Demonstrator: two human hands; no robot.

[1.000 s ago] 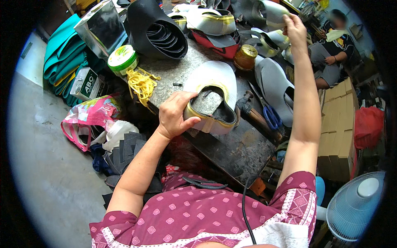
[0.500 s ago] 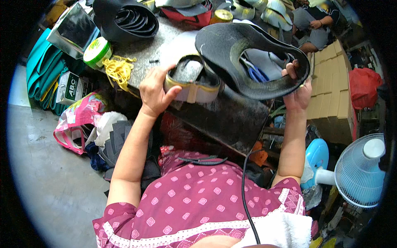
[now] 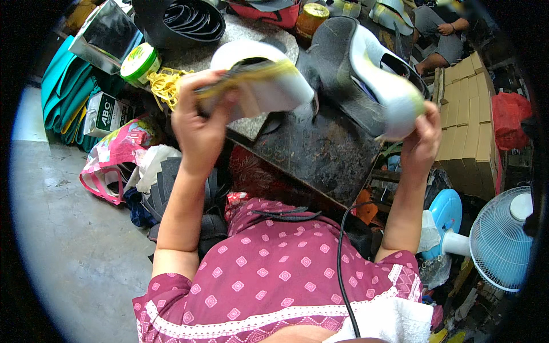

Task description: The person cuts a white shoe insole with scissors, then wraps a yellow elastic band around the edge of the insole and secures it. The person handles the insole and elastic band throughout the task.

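Hands well apart, each clamped on a piece. Left hand (image 3: 200, 123) grips the left end of a curved white shell with a yellow-edged rim and dark lining (image 3: 274, 88), tilted and a bit motion-blurred; it overlaps the grey speckled slab (image 3: 246, 28), can't tell if touching. Right hand (image 3: 422, 137) pinches the lower right end of a looped black-and-white piece with a yellowish tint (image 3: 394, 97), in front of the dark, stained table (image 3: 326, 154). Tangled yellow cords (image 3: 164, 86) beside a green-and-white round tub (image 3: 139, 62), left of the slab.
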